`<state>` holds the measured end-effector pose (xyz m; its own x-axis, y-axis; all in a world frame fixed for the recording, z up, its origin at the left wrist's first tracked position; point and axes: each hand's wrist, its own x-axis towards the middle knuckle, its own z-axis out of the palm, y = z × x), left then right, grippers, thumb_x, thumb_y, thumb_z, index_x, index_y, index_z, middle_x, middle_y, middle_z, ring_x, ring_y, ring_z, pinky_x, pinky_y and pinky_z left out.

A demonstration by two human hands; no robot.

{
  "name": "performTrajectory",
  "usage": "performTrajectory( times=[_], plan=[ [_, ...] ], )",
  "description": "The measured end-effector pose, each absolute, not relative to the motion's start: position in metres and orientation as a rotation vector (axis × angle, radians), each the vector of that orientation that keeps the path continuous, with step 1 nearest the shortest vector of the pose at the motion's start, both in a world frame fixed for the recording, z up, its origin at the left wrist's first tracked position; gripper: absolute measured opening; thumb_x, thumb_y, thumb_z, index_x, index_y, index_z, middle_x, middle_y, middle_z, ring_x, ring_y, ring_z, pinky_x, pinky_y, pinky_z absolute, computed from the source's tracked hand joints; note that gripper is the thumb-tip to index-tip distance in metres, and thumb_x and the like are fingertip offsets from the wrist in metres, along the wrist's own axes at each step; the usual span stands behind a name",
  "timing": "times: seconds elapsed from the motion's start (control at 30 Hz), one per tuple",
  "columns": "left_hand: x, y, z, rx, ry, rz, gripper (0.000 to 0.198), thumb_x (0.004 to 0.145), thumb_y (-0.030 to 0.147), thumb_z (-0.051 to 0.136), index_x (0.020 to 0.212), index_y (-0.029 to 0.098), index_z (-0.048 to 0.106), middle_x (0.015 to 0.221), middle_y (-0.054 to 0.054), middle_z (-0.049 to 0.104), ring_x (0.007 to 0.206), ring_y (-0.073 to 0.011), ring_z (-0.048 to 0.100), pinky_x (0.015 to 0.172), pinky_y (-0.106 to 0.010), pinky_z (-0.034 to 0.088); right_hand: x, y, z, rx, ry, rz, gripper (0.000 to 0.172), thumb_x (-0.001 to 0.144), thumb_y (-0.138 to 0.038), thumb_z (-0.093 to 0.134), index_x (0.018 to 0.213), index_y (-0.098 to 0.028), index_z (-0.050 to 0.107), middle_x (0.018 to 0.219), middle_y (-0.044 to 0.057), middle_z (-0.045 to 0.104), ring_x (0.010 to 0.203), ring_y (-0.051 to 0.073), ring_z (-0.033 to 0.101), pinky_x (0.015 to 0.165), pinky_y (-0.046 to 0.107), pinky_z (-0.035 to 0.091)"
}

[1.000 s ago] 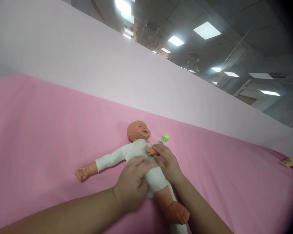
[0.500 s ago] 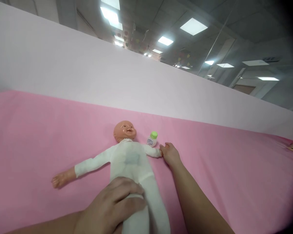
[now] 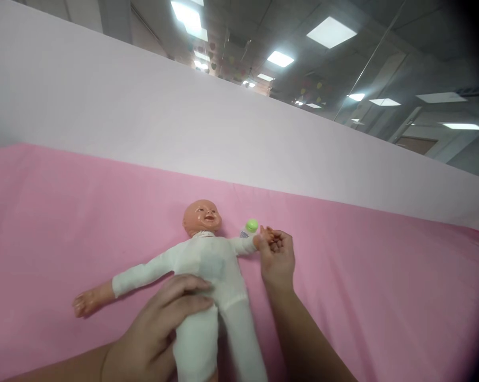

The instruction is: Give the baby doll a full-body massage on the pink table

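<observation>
A baby doll (image 3: 227,276) with a bald plastic head and a white cloth body lies on its back, arms spread. My left hand (image 3: 163,318) wraps over the doll's hip and upper thigh on the left side, fingers curled across the cloth. At the right, my right hand (image 3: 279,260) pinches the doll's small plastic hand (image 3: 266,234) between thumb and fingers. Just behind that arm stands a small clear bottle with a green cap (image 3: 251,225), its lower part hidden by the doll's sleeve. The doll's other hand (image 3: 88,302) rests on the pink surface, untouched.
A pink cover (image 3: 362,265) spreads under the doll, with soft creases at the right. Behind it rises a low white wall (image 3: 144,116). Above the wall, glass shows ceiling lights (image 3: 331,33).
My right hand has turned and lifted the doll's hand slightly, so its fingers now show. My left hand still holds the hip, and the doll's leg has shifted left in view.
</observation>
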<state>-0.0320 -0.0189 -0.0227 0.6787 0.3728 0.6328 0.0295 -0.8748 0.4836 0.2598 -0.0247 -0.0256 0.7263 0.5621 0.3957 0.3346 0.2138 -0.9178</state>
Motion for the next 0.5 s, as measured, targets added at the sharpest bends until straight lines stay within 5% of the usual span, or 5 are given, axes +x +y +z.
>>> performTrajectory(
  times=[0.1,0.3,0.5],
  plan=[
    [-0.032,-0.003,-0.03,2.412,0.523,1.026,0.048,0.092,0.014,0.055,0.137,0.033,0.056,0.139,-0.005,0.057,0.129,-0.0247,0.056,0.106,-0.038,0.052,0.227,-0.026,-0.022,-1.445,-1.153,0.114,0.032,0.091,-0.037,0.067,0.119,-0.023,0.064,0.1,0.005,0.073,0.075,0.015,0.067,0.067,0.028,0.055],
    [-0.023,0.013,-0.028,2.299,0.695,0.973,0.046,0.086,0.008,0.051,0.127,0.028,0.063,0.125,-0.004,0.06,0.118,-0.0227,0.058,0.104,-0.039,0.051,0.202,-0.019,-0.017,-1.362,-1.836,-0.056,0.035,0.094,-0.016,0.056,0.122,-0.03,0.07,0.123,0.001,0.073,0.116,0.02,0.065,0.102,0.039,0.046],
    [-0.023,0.004,-0.021,2.355,0.553,1.047,0.044,0.086,0.008,0.052,0.126,0.025,0.062,0.122,-0.007,0.062,0.116,-0.024,0.058,0.102,-0.043,0.051,0.206,-0.019,-0.014,-1.478,-1.754,-0.082,0.036,0.088,-0.025,0.066,0.124,-0.027,0.068,0.118,0.003,0.073,0.11,0.022,0.065,0.1,0.039,0.048]
  ],
)
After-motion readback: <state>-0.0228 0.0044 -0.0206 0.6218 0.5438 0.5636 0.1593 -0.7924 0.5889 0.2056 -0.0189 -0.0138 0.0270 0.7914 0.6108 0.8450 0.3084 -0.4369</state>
